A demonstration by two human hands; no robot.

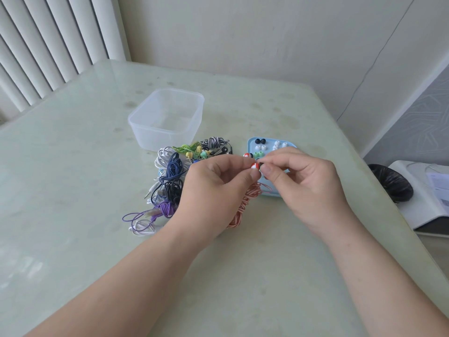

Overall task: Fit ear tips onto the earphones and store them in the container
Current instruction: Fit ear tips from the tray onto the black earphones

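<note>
The left hand (216,188) pinches a red-and-white earbud (254,166); the right hand (306,181) pinches a dark ear tip (260,163) against it. Behind them lie a blue tray (250,143) of tips and tangled earphones (175,173). Farthest, the clear container (155,139) looks empty, so nearly everything remains.

Bare left hand (213,188), bare right hand (308,188), forearms (136,276) uncovered

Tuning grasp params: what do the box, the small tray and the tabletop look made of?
Box: translucent plastic, slightly frosted; you see through its walls.
Tray: light blue, matte, probably plastic or silicone; can't tell which.
Tabletop: pale green, glossy, likely glass or polished stone; it mirrors window light.
</note>
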